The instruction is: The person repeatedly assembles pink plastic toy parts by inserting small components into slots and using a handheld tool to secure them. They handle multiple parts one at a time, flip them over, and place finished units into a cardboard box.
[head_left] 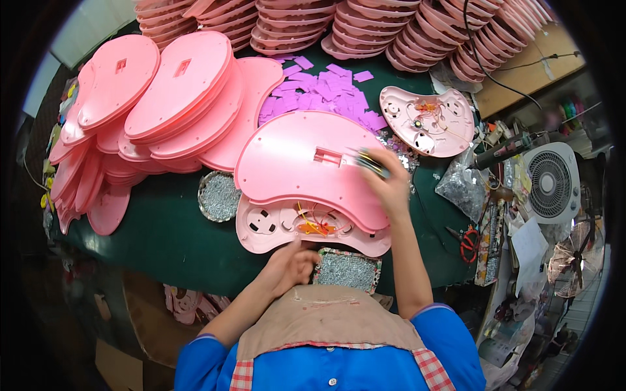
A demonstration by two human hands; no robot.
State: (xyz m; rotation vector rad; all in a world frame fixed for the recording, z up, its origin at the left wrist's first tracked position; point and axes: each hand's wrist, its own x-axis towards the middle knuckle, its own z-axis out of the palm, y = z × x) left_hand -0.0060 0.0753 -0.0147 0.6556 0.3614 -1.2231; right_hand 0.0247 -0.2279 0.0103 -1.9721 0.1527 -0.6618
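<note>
A pink kidney-shaped cover [293,153], smooth side up with a small rectangular recess, overlaps a pink housing [261,242] whose inside shows wires and an orange circuit board. My right hand [389,186], blurred, is at the cover's right side. Its fingers close round a small dark object with metallic and greenish parts, too smeared to name. My left hand [290,266] is by the housing's front edge, thumb apart and fingers loosely bent, with nothing visible in it. Close to its fingers sits a rectangular tray [349,270] of small silvery parts, probably screws.
Stacked pink covers [176,98] fill the left, with more pink shells [293,26] along the back. Purple pieces [319,91] lie behind the cover. A round tin [219,195] holds small metal parts. Right are another wired housing [430,124], red-handled pliers [468,244] and a fan [551,182].
</note>
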